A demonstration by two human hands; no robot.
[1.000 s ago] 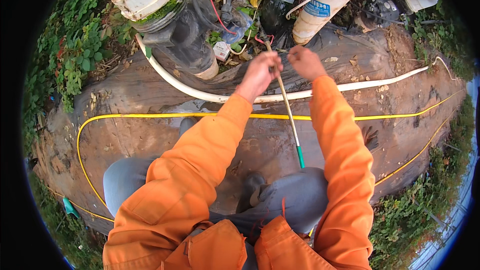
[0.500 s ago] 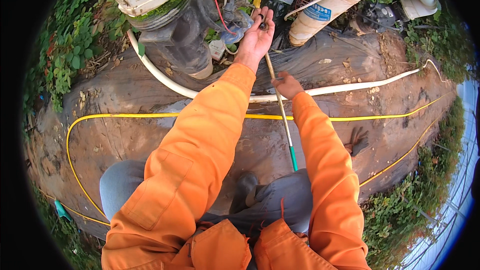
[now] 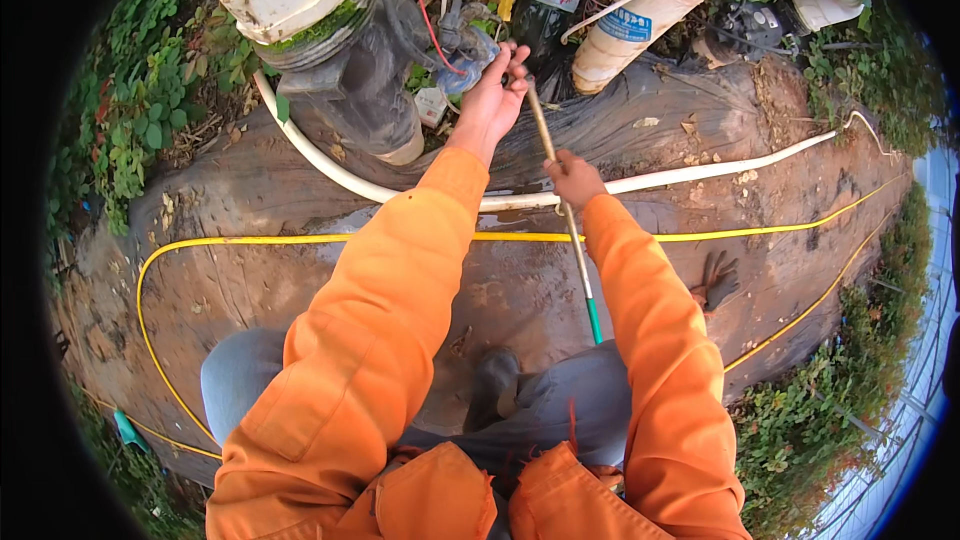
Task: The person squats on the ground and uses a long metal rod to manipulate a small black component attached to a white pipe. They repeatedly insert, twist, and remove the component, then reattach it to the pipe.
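Note:
My right hand (image 3: 576, 180) is closed round a thin metal tube (image 3: 543, 125), which has a green lower end (image 3: 594, 321) near my knee. The tube slants up and away toward my left hand (image 3: 487, 108). That hand is palm up with its fingers curled in, pinching a small dark round piece (image 3: 504, 80) beside the tube's far tip. The piece is partly hidden by the fingers, and I cannot tell whether it touches the tube. Just left of these fingers sits a bluish clear fitting (image 3: 458, 76) with a red wire by it.
A white hose (image 3: 700, 176) and a yellow hose (image 3: 720, 234) cross the muddy plastic sheet. Beyond stand a dark pump body (image 3: 345, 105), a wide white pipe (image 3: 620, 25) and a dark bottle (image 3: 546, 15). A dark glove (image 3: 717, 280) lies at the right. Leafy plants (image 3: 150, 100) edge both sides.
My left hand has turned from an open palm with the small dark piece on it to curled fingers pinching it. The tube's upper end has come clear of that hand; my right hand still grips it.

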